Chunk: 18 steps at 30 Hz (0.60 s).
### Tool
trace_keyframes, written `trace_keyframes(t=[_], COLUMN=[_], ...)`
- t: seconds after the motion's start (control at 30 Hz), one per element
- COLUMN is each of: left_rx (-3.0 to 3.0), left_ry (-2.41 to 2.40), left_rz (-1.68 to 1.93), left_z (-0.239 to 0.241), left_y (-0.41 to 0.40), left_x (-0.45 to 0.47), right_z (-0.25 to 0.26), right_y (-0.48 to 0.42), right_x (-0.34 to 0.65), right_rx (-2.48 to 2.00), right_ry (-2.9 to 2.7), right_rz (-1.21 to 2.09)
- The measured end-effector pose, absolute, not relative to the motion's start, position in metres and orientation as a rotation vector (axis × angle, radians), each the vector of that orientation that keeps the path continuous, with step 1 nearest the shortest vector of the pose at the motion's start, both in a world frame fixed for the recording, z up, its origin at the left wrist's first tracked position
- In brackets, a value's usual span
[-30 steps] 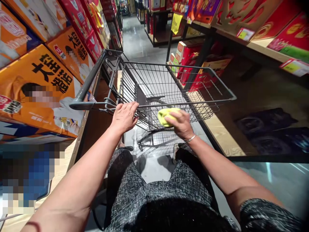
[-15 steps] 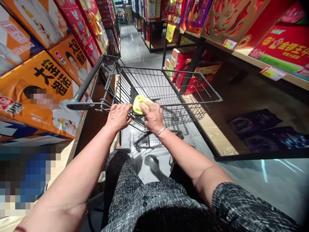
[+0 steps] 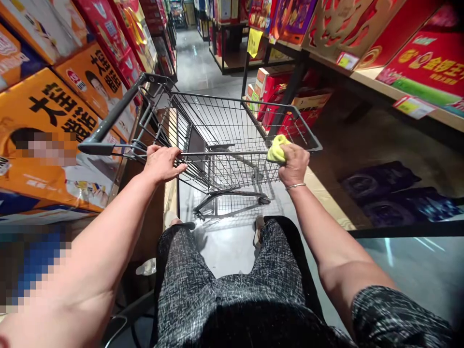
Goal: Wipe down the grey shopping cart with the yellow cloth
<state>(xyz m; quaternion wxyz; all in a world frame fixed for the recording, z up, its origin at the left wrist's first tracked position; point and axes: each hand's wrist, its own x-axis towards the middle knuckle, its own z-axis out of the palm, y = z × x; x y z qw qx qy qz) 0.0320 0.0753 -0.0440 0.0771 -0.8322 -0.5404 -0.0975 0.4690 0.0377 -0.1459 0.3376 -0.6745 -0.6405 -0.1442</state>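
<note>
A grey wire shopping cart (image 3: 232,169) stands sideways before me, its handle (image 3: 116,113) to the left. My left hand (image 3: 163,163) grips the near top rail close to the handle end, fingers over the bar and thumb below. Toward the rail's right end, my right hand (image 3: 295,163) is closed on a yellow cloth (image 3: 278,149), which is bunched around the rail. A thin bracelet circles the right wrist. Through the wires, the basket shows no goods.
Orange boxes (image 3: 43,140) are stacked close on the left. On the right, a shelf (image 3: 377,82) carries red gift boxes, with dark purple packages (image 3: 384,188) on the level below. An aisle (image 3: 199,58) runs ahead between displays.
My right hand has slid right along the rail with the yellow cloth. The left hand and the cart have shifted a little left in view.
</note>
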Motion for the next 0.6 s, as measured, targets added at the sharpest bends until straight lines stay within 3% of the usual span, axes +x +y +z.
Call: trace_keyframes(t=[0.17, 0.33, 0.6], left_rx=[-2.509, -2.559, -2.522], left_ry=[-1.678, -1.592, -1.601], left_rz=[-0.23, -0.393, -0.654], left_z=[-0.044, -0.052, -0.066], left_y=[0.076, 0.066, 0.066], left_x=[0.054, 0.087, 0.091], right_z=[-0.159, -0.177, -0.264], right_y=[0.045, 0.063, 0.055], right_x=[0.42, 0.351, 0.351], right_rx=[-1.583, -1.354, -1.368], right_ry=[-1.738, -2.012, -2.468], right_rz=[-0.386, -0.292, -0.051])
